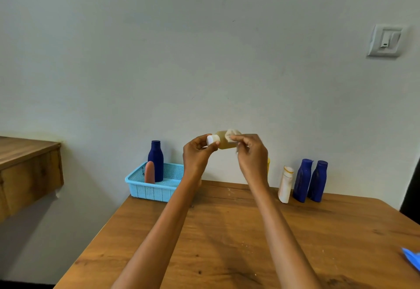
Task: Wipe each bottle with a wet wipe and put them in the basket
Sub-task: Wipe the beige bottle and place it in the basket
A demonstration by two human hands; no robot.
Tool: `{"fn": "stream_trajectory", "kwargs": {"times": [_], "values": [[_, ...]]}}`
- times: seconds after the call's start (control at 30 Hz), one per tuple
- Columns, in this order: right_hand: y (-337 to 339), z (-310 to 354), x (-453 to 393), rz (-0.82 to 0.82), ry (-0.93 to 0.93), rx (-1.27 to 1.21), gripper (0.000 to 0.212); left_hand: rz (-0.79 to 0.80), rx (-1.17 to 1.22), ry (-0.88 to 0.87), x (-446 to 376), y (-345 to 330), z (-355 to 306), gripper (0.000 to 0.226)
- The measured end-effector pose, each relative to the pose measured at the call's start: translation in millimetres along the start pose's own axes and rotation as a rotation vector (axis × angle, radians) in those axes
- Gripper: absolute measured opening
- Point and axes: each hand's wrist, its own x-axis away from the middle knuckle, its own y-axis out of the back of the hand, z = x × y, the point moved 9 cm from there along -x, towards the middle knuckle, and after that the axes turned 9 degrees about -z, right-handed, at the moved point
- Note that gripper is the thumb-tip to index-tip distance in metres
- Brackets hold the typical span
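Our left hand (198, 150) has its fingertips closed around the white cap (213, 139) of a small amber bottle (223, 142), which we hold sideways in the air above the far part of the wooden table (227, 232). Our right hand (250, 152) pinches a crumpled wet wipe (233, 133) against the body and base end of that bottle. Held by the cap alone, the bottle looks light enough to carry that way, and its plastic body seems stiff, so we judge it will take rubbing without denting. Once wet it will probably turn slick, and a smooth round cap gives little purchase, so a firmer hold would wrap the fingers round the body once the wipe has passed. The wipe is soft and limp and will follow the curve of the bottle. Beyond the left hand, at the table's far left corner, stands the light blue basket (154, 188), already holding an upright dark blue bottle (156, 160) and a salmon-pink bottle (149, 172). Along the far edge to the right wait a white bottle (285, 185) and two dark blue bottles (302, 180) (318, 182), touching each other; a yellow thing (268, 164) behind our right wrist is mostly hidden. A blue object (412, 258) shows at the right edge.
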Motion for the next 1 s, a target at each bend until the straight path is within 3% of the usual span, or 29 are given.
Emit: {"fn": "stream_trajectory", "kwargs": {"times": [0.1,0.27,0.4,0.6,0.73,0.87,1.0], "values": [[21.4,-16.5,-7.0,-0.089,-0.100,-0.051,0.028,0.008,0.022,0.060,2.5,-2.4,1.6,0.029],[17.1,-29.2,-4.5,-0.031,-0.181,0.075,0.031,0.054,0.182,0.234,12.2,-10.9,15.9,0.036],[-1.3,-12.9,6.5,-0.004,-0.096,0.190,0.032,-0.006,0.272,0.299,15.5,-6.9,20.1,0.040],[-36.8,14.7,22.4,0.127,-0.006,0.121,0.033,-0.029,0.311,0.314,13.6,1.7,19.2,0.036],[-13.5,-1.6,10.1,0.036,-0.135,-0.028,0.030,-0.001,0.204,0.231,8.5,0.8,13.2,0.034],[20.2,-28.2,-5.2,-0.096,-0.229,-0.022,0.036,0.139,-0.011,0.017,9.0,-14.5,-4.4,0.033],[20.6,-47.3,-11.1,0.003,-0.278,0.065,0.039,0.206,-0.079,-0.028,16.0,-27.0,-6.6,0.040]]}}
